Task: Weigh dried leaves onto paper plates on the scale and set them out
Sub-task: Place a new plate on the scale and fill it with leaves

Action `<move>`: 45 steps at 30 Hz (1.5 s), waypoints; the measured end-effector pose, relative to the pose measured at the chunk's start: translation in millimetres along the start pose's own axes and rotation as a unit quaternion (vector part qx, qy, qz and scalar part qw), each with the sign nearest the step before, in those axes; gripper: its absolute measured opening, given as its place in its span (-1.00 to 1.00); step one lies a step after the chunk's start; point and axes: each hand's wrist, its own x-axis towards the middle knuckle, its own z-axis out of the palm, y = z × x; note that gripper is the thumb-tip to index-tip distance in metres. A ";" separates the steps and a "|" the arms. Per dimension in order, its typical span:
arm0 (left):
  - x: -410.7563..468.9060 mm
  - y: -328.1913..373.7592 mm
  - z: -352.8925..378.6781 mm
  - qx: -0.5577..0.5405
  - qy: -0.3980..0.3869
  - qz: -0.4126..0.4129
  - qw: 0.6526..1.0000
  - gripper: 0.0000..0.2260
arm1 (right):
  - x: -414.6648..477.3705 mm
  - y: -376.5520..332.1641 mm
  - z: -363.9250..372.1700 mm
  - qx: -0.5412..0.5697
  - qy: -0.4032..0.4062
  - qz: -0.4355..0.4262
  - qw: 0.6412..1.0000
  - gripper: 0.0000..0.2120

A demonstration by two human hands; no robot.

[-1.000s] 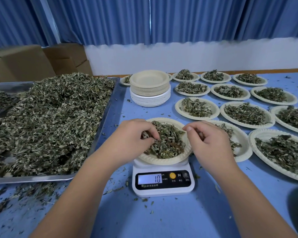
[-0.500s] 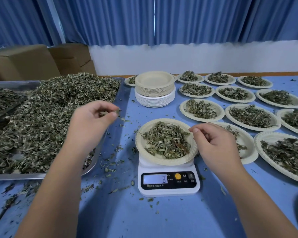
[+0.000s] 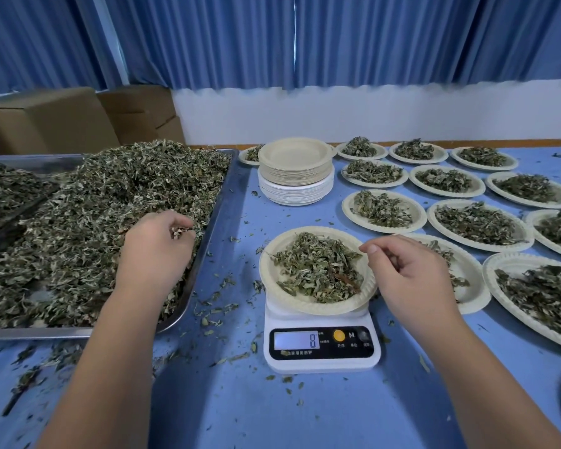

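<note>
A paper plate [image 3: 274, 288] holding dried leaves [image 3: 318, 270] sits on a white digital scale [image 3: 321, 348] whose display reads 8. My left hand [image 3: 157, 247] rests on the big heap of dried leaves [image 3: 88, 222] in the metal tray [image 3: 208, 251], its fingers curled around a small pinch of leaves. My right hand [image 3: 408, 280] hovers at the plate's right rim with fingers loosely curled and nothing visible in them.
A stack of unused paper plates [image 3: 295, 171] stands behind the scale. Several filled plates [image 3: 476, 222] cover the table's right side. Cardboard boxes [image 3: 46, 121] stand at the back left. Loose leaf scraps lie on the blue table [image 3: 272, 409] around the scale.
My left hand took a pinch of leaves off the plate and carried it left to the tray heap. The scale reading dropped from 10 to 8. My right hand barely moved.
</note>
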 end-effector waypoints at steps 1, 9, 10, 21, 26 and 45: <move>-1.4 4.1 1.9 -0.005 -0.001 0.017 1.000 -0.92 | 0.3 -0.2 0.1 0.001 0.001 0.000 1.000 -0.83; -10.8 67.6 27.8 -0.077 -0.181 0.218 0.956 -0.92 | 1.0 -0.4 -1.0 0.008 0.003 0.003 1.000 -0.82; -11.0 76.4 30.6 -0.076 -0.198 0.232 0.949 -0.92 | 1.1 0.0 -0.9 0.008 0.004 0.005 1.000 -0.83; -6.4 108.6 53.8 0.066 -0.346 0.261 0.899 -0.78 | 3.2 -0.9 -1.3 0.004 0.011 -0.001 1.000 -0.84; -4.8 101.7 48.7 0.032 -0.310 0.260 0.914 -0.80 | 3.0 -0.3 -1.1 -0.016 0.019 0.000 1.000 -0.85; 10.4 66.0 48.6 0.090 -0.304 0.058 0.947 -0.71 | 5.3 4.7 -3.6 -0.128 -0.070 0.147 0.978 -0.75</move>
